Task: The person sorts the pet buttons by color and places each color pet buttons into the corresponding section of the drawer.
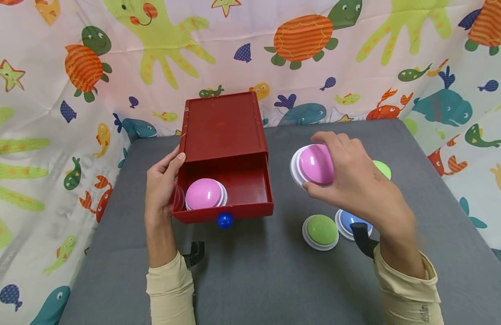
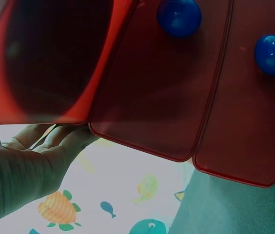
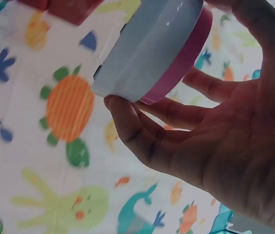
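A red cabinet (image 1: 223,122) stands on the grey table with its top drawer (image 1: 250,183) pulled out. Inside that drawer, on the left, sits a pink dome button light (image 1: 203,194) with a white base. My left hand (image 1: 164,183) rests against the cabinet's left side, fingers fairly straight and thumb at the front top corner. In the left wrist view, two closed lower drawers (image 2: 147,87) with blue knobs show beside it. Off the table, to the right of the cabinet, my right hand (image 1: 356,180) grips another pink button light (image 1: 315,164) by its white rim, dome tilted toward the head camera.
A green button light (image 1: 322,230) and a blue one (image 1: 351,221) lie on the table below my right hand. Another green light (image 1: 382,169) is partly hidden behind that hand. A cloth with sea animals (image 1: 242,76) hangs behind the table and along both sides.
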Demonstrator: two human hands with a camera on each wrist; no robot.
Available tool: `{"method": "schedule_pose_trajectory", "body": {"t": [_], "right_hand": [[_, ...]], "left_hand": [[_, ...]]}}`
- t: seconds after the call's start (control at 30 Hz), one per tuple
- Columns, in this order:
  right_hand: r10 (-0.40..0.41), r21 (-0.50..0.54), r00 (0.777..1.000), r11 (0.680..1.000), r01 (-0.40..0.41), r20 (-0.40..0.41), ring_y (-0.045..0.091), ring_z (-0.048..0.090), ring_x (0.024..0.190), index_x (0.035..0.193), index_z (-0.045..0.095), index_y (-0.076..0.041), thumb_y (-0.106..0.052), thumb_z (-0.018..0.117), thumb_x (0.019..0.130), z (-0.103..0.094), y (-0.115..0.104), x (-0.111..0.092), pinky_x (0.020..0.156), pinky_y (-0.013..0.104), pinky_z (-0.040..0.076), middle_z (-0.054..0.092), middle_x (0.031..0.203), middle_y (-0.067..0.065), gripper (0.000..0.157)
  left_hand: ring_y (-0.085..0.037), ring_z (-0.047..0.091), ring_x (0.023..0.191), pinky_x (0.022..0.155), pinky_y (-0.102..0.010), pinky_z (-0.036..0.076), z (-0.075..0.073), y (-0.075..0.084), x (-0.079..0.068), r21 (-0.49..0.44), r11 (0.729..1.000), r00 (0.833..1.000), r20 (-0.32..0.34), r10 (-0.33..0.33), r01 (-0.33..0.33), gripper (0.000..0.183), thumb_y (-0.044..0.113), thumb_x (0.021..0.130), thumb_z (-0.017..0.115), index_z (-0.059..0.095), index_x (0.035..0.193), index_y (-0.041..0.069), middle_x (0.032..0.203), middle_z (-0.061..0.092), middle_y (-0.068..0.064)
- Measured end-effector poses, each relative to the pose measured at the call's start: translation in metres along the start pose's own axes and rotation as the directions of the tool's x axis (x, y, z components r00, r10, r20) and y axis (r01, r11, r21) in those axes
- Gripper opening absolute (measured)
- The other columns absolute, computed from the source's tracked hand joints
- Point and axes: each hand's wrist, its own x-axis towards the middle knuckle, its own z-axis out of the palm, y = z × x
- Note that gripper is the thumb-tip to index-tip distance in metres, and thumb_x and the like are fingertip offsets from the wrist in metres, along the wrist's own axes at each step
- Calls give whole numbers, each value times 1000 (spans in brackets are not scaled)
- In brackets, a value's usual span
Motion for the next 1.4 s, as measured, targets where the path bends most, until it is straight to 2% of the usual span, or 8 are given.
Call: {"method": "schedule_pose_trajectory", "body": {"t": [0.2, 0.37, 0.57, 0.7, 0.9, 1.03, 1.13, 1.4], "right_hand": [[-92, 58, 996, 994, 91, 5, 34, 52, 123, 137, 58, -9, -23, 89, 77, 2, -28, 13, 84, 55, 64, 60, 134, 14, 69], [-189, 94, 980, 979, 182, 64, 29, 53, 123, 135, 64, -10, -23, 86, 80, 13, -46, 25, 87, 47, 63, 62, 132, 11, 61], [-264, 112, 951, 962, 249, 160, 30, 55, 122, 137, 66, -11, -25, 92, 76, 33, -62, 40, 84, 40, 65, 65, 132, 13, 67], [-265, 87, 940, 964, 251, 216, 30, 56, 125, 137, 66, -10, -25, 94, 73, 43, -70, 48, 85, 40, 65, 65, 134, 14, 71], [-256, 6, 927, 964, 264, 275, 27, 60, 118, 134, 69, -8, -31, 94, 75, 58, -76, 56, 88, 36, 64, 69, 128, 12, 67], [-220, -19, 921, 971, 239, 322, 27, 61, 116, 134, 68, -9, -31, 94, 77, 66, -75, 58, 88, 35, 64, 69, 127, 12, 67], [-199, -55, 915, 971, 232, 352, 26, 62, 116, 136, 67, -11, -31, 93, 78, 70, -72, 59, 91, 36, 63, 68, 127, 11, 67], [-206, -129, 903, 954, 272, 377, 25, 63, 113, 134, 66, -13, -36, 88, 84, 72, -71, 59, 94, 37, 62, 69, 124, 10, 60]], "left_hand": [[-24, 64, 125, 86, -23, 63, 0, -1, 1, -10, 1000, 1000, 17, 7, -6, 54, 46, 97, 71, 60, 148, 32, 153, 60, -6], [-25, 64, 126, 87, -23, 63, -1, -1, 1, -22, 1000, 1000, 9, 1, -1, 54, 46, 97, 71, 60, 148, 32, 153, 60, -5], [-24, 65, 126, 87, -23, 63, -2, -2, 0, -16, 1000, 1000, 7, -10, 11, 54, 47, 97, 71, 60, 148, 33, 154, 60, -4], [-25, 64, 127, 87, -22, 63, -1, -2, 1, -18, 1000, 1000, 9, -10, 10, 54, 47, 97, 71, 60, 148, 33, 154, 60, -4], [-24, 65, 125, 87, -22, 63, -1, -2, 1, -26, 1000, 1000, 3, 2, -2, 52, 46, 97, 71, 61, 147, 33, 152, 61, -5], [-23, 65, 125, 86, -22, 63, -2, -3, 1, -19, 1000, 1000, 4, 8, -8, 51, 45, 99, 70, 61, 147, 33, 152, 61, -4], [-24, 65, 126, 86, -21, 63, -2, -3, 0, -9, 1000, 1000, 7, 15, -15, 51, 45, 99, 70, 61, 147, 33, 153, 61, -4], [-25, 65, 128, 88, -22, 62, -1, -3, -1, 0, 1000, 1000, -8, 18, -18, 54, 50, 96, 72, 61, 147, 35, 153, 61, -1]]}}
